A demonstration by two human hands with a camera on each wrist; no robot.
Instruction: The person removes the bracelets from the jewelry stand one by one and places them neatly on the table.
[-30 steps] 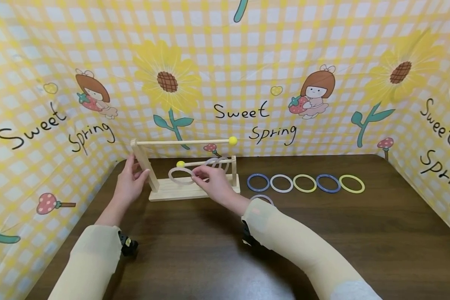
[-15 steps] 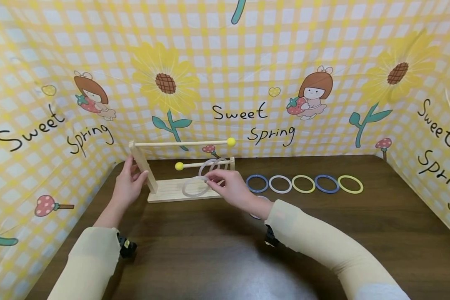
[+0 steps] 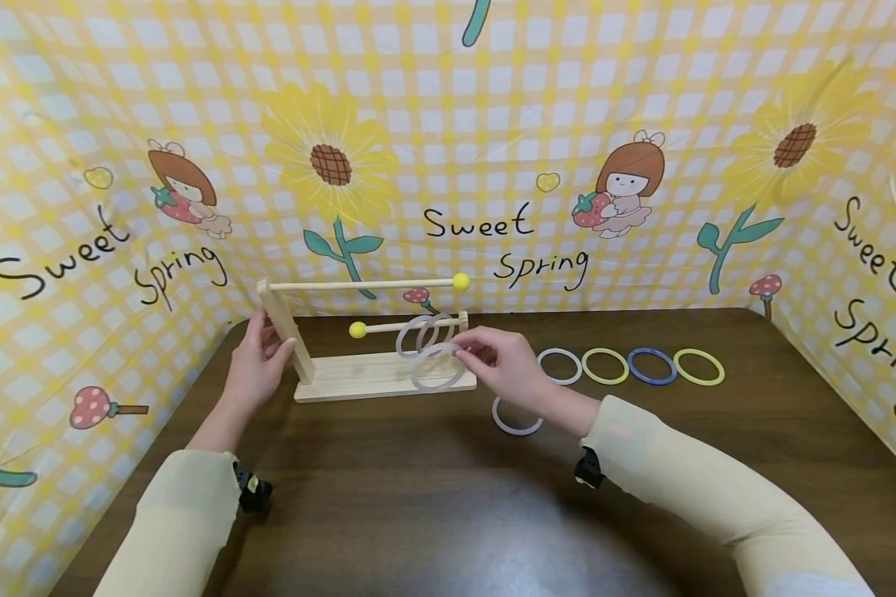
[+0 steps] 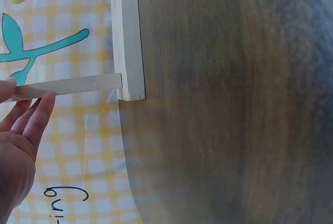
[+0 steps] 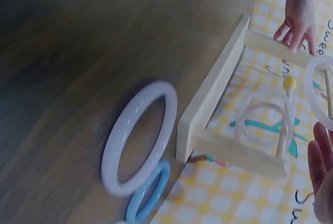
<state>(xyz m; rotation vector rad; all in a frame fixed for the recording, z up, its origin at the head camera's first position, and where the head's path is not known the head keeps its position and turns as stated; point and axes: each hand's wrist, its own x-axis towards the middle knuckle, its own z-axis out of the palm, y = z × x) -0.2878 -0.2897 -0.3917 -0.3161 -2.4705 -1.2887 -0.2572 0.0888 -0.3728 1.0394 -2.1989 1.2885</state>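
pale ring, pinched by right hand, has shifted rightward along front of stand; appears clear of upper rod and lower rod, so judged unthreaded. left hand pinches upright post, likely steadying the stand.

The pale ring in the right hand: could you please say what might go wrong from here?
Pinched at one side only, the pale ring could slip from the right hand. It might also bump the rings hanging on the lower wooden rod, which it overlaps in the head view.
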